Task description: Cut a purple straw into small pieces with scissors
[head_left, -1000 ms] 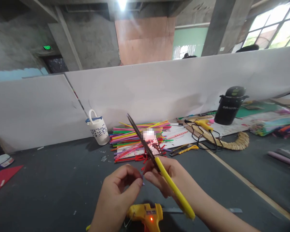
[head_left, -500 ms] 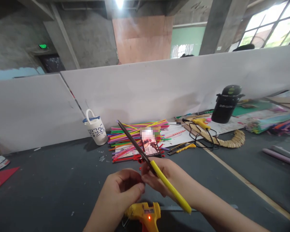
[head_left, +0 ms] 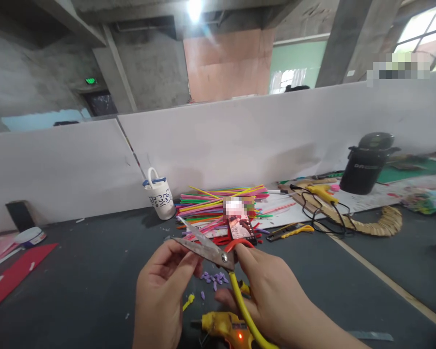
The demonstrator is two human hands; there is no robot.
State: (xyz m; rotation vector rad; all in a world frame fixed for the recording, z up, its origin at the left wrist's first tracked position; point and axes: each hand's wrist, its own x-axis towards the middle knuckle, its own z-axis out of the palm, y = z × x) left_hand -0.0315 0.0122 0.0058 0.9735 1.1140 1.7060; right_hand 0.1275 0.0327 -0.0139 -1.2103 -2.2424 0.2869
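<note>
My right hand (head_left: 272, 276) grips scissors (head_left: 212, 249) with one yellow and one red handle; their blades stand apart and point left. At the blades, my left hand (head_left: 163, 291) is closed in a pinch. What its fingertips hold, if anything, I cannot make out. Small purple pieces (head_left: 215, 278) lie on the table just behind the hands, with a little yellow piece (head_left: 189, 302) beside them. Below the scissors rests a yellow glue gun (head_left: 225, 324), its red light on, partly covered by the yellow handle.
A phone (head_left: 241, 228) leans on bundled coloured pipe cleaners (head_left: 199, 206). To their left stands a white mug (head_left: 163, 201). A utility knife (head_left: 290, 231), a second glue gun (head_left: 323, 194) and a black bottle (head_left: 365, 167) are at right. Red sheet (head_left: 20, 276) lies left.
The scissors have swung from a steep slant to pointing left, and their blades have parted. My left hand has shifted left and turned upward. Purple pieces have come into view; the camera has turned slightly left.
</note>
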